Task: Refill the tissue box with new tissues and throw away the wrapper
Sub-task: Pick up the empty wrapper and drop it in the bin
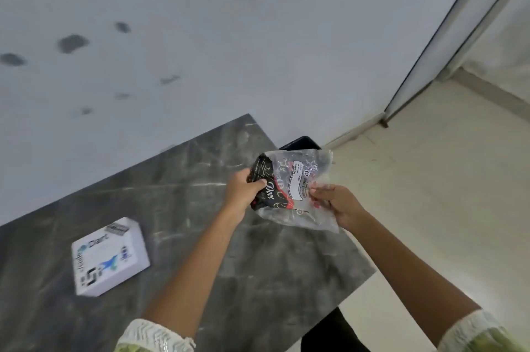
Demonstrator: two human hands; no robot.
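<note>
Hands grip wrapper (292, 188) above the table's far corner: left hand (243, 191) clenches its dark end, right hand (335, 202) pinches the clear edge. Crumple it compactly, then release directly over dark bin (301, 143) beyond.

Both arms reach forward; the left hand (243, 189) and right hand (337, 204) each pinch with curled fingers (317, 189), palms facing.
</note>
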